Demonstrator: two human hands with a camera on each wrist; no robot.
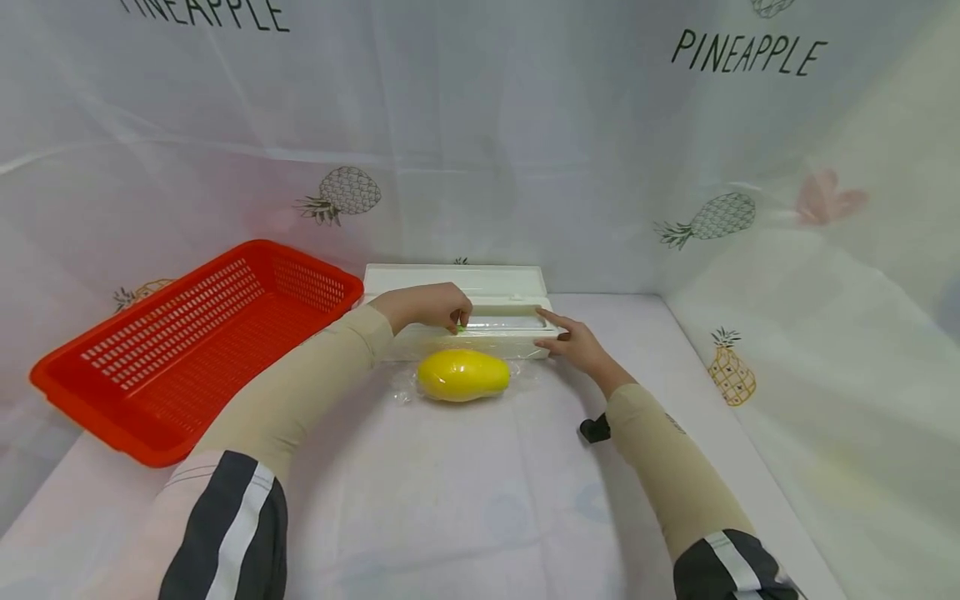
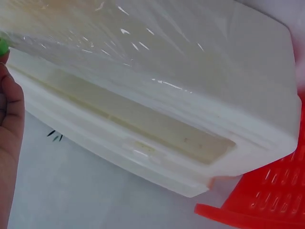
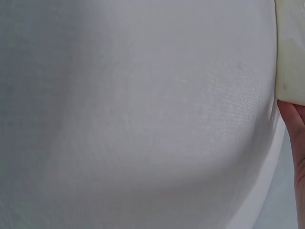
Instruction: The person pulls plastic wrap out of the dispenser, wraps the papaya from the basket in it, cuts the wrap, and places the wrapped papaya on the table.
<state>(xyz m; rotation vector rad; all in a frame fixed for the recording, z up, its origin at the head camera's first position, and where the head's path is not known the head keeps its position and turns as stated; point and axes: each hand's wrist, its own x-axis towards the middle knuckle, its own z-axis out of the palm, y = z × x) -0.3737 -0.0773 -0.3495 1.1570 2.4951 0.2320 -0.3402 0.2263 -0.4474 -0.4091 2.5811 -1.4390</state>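
A white cling film dispenser (image 1: 457, 277) stands at the back of the table with its lid raised. Clear film (image 2: 157, 52) runs over its front edge and down to the table. On that film lies a glossy yellow fruit (image 1: 463, 375), like a papaya or mango. My left hand (image 1: 429, 305) is over the middle of the dispenser, pinching a small green tab (image 2: 4, 46) at the film line. My right hand (image 1: 579, 345) grips the dispenser's right end, its thumb and fingers spread across it. The right wrist view catches only part of that hand (image 3: 296, 129).
A red perforated basket (image 1: 202, 342) sits to the left, tilted, close to the dispenser and my left forearm. A pineapple-print sheet (image 1: 517, 167) hangs behind and along the right. Near my right wrist is a small black object (image 1: 595, 429).
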